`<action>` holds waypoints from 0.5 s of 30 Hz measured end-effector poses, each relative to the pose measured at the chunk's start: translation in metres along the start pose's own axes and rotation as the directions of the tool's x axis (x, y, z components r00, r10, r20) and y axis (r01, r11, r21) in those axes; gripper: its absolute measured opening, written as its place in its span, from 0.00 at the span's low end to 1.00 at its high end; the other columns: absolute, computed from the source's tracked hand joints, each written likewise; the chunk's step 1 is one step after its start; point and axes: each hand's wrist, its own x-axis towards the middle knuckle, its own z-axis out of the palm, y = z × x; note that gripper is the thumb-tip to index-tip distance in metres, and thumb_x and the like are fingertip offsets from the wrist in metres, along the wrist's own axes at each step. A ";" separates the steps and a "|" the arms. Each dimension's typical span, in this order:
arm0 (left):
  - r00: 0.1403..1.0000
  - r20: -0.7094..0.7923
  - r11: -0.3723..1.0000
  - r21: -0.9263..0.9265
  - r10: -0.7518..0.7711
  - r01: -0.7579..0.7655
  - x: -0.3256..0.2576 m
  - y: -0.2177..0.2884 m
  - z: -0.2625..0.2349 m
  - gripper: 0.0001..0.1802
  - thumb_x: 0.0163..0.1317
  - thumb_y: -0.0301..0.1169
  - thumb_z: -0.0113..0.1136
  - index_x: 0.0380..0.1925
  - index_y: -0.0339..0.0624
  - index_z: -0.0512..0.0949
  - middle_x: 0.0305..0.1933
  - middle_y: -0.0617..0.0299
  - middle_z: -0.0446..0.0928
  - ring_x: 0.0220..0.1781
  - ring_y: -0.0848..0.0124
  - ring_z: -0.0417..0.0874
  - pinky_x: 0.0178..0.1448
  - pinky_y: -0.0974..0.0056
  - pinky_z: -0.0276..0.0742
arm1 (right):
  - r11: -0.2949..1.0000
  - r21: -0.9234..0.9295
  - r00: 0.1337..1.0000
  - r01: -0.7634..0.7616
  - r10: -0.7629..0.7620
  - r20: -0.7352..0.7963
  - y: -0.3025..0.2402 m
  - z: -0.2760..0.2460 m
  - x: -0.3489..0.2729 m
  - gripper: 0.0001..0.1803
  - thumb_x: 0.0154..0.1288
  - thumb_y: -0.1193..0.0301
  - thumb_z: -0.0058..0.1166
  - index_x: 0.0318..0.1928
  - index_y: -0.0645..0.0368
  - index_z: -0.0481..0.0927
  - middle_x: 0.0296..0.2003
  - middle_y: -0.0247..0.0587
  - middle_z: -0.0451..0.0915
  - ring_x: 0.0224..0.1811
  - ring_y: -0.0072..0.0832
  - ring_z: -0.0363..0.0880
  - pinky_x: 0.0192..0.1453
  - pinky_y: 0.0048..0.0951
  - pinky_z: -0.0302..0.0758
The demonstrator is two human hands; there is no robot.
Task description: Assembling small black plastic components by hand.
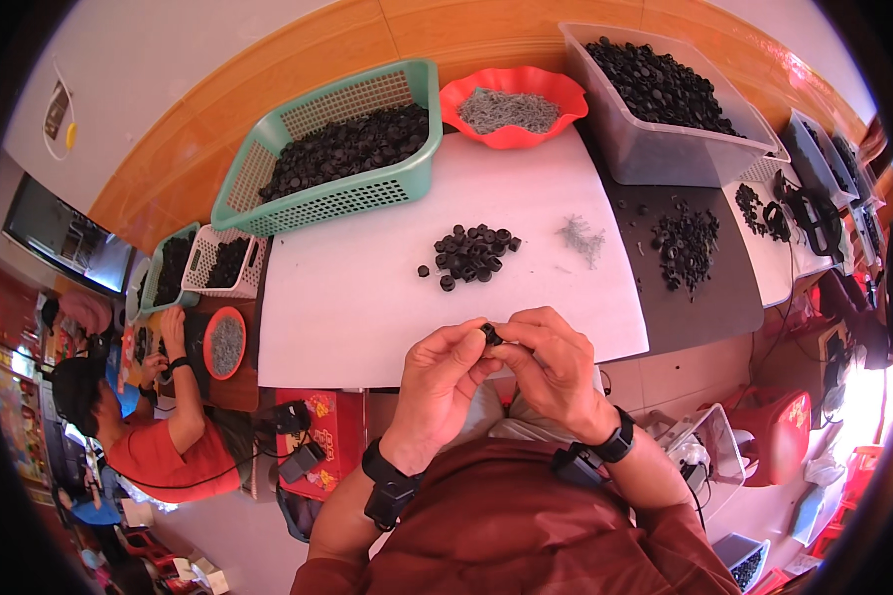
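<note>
Just past the near edge of the white board (347, 297), my left hand (439, 382) and my right hand (556, 369) meet. Both pinch one small black plastic part (490, 335) between thumbs and fingertips. Fingers cover much of it, so its exact shape is hard to make out. Farther up on the board sits a heap of small round black parts (471, 255), with one lying apart at its left. To the right of that heap is a loose scatter of thin silvery pins (579, 238).
Along the back stand a green basket (318, 203) of black parts, a red scalloped bowl (516, 137) of silvery pins and a clear tub (655, 149) of black parts. More small black pieces (687, 243) lie on the dark mat at right. Another person (174, 436) works at left.
</note>
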 end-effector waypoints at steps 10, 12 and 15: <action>1.000 -0.010 1.000 -0.006 -0.002 0.002 -0.001 0.000 0.001 0.11 0.72 0.27 0.63 0.52 0.37 0.83 0.49 0.57 0.85 0.46 0.71 0.85 0.52 0.65 0.85 | 0.999 -0.027 0.999 0.038 -0.038 0.009 0.001 0.001 -0.001 0.16 0.58 0.81 0.68 0.47 0.59 0.83 0.39 0.43 0.83 0.31 0.37 0.85 0.31 0.32 0.83; 1.000 -0.010 1.000 -0.006 -0.003 0.003 0.000 0.000 0.001 0.11 0.72 0.27 0.63 0.52 0.37 0.83 0.49 0.57 0.85 0.46 0.71 0.85 0.53 0.65 0.85 | 0.999 -0.023 0.999 0.045 -0.045 0.007 0.001 0.001 -0.001 0.16 0.58 0.81 0.68 0.48 0.59 0.83 0.39 0.43 0.83 0.31 0.37 0.85 0.31 0.32 0.83; 1.000 -0.007 1.000 -0.011 -0.004 0.004 0.000 0.000 0.000 0.12 0.72 0.27 0.63 0.52 0.37 0.83 0.49 0.57 0.85 0.46 0.71 0.85 0.53 0.65 0.85 | 0.998 -0.033 0.999 0.051 -0.051 0.016 0.001 0.000 -0.001 0.17 0.58 0.81 0.68 0.48 0.59 0.83 0.39 0.43 0.83 0.30 0.36 0.85 0.30 0.32 0.83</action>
